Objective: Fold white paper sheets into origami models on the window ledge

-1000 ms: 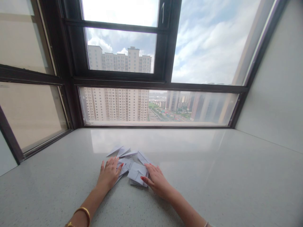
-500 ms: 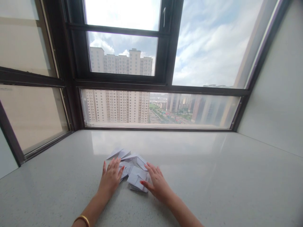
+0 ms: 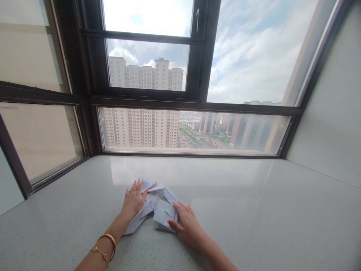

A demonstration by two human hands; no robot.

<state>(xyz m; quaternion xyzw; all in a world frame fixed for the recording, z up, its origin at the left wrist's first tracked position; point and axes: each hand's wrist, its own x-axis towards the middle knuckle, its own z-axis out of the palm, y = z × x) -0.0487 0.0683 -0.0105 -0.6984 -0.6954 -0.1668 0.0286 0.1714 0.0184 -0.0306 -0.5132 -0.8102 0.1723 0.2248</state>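
Several pieces of folded white paper (image 3: 165,213) lie in a loose pile on the pale sill, some overlapping. My left hand (image 3: 134,201) rests over the pile's left side, its fingers stretched forward and the thumb lying on the paper. Below that palm, a long folded strip (image 3: 135,224) slants out toward me. At the right side of the nearest folded square, my right hand (image 3: 186,222) has its thumb on the square's edge and its fingers extended along the far side. Parts of the pile are hidden under both hands.
The speckled, glossy sill (image 3: 239,218) spreads out around the pile. Dark window frames (image 3: 194,106) bound it at the back and left, with tall buildings outside. A white wall (image 3: 332,113) rises on the right.
My left hand has slid a little forward over the pile, uncovering the long paper strip below it and more of the bracelets. My right hand has hardly moved.
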